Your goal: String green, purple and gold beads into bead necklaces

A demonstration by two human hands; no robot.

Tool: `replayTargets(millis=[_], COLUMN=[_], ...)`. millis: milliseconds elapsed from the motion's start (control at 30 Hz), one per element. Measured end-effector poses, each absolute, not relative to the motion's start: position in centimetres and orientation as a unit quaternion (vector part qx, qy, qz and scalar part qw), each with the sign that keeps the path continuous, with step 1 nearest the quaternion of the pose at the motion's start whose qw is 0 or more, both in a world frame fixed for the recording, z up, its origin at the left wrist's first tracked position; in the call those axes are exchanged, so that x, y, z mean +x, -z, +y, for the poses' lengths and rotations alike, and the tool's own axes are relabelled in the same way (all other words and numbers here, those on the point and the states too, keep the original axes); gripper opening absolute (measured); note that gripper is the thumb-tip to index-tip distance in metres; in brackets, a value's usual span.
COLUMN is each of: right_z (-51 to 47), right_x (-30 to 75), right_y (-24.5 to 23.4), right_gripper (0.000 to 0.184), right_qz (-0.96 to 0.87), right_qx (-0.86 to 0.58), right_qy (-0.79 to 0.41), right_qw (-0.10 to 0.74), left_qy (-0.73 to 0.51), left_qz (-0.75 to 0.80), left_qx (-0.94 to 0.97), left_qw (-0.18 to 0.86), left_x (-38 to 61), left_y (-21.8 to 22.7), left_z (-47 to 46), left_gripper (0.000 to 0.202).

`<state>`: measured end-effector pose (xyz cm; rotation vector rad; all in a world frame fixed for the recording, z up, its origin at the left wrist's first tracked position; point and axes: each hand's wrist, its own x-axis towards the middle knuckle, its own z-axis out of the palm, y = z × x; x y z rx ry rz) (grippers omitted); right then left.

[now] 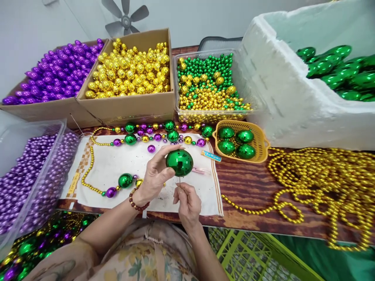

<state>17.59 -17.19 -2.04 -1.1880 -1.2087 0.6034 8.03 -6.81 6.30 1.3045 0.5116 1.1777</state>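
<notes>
My left hand [156, 171] is closed around a large shiny green ball [179, 162], thumb in front and fingers behind and over it. Just below, my right hand [187, 203] pinches a thin needle [180, 180] that points up at the ball's underside; whether its tip is inside the ball cannot be seen. Under both hands lies a white cloth [164, 201]. On it a bead garland [145, 138] of green, purple and gold balls curves round, its lower end with a green ball [125, 180] beside my left wrist. A loose purple ball [151, 148] rests near my left fingers.
An orange basket [265, 145] holds green balls, with a blue tube [211, 156] beside it. Behind stand boxes of purple balls [63, 72] and gold balls [131, 72], a clear bin [190, 114] and a foam box [263, 78]. Gold bead strands [322, 183] cover the right side.
</notes>
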Motion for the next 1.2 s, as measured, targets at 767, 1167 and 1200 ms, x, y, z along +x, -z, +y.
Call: replayTargets(millis=[767, 1167, 1200], right_z=[-16.9, -21.9, -22.0], right_x=[18.9, 21.8, 22.0], right_y=[2.3, 5.3, 5.4], right_gripper=[0.014, 0.019, 0.02], right_qz=[-0.518, -0.239, -0.226], right_qx=[-0.512, -0.625, -0.619], right_qy=[-0.309, -0.318, -0.315], right_qw=[0.611, 0.672, 0.683], left_qy=[-0.451, -0.304, -0.258], left_qz=[0.234, 0.225, 0.217], left_qx=[0.577, 0.853, 0.889], left_qw=[0.64, 0.359, 0.308], left_x=[8.4, 23.9, 25.2], left_y=[-7.6, -4.9, -4.6], left_z=[-6.1, 2.8, 3.2], left_gripper=[0.043, 0.044, 0.044])
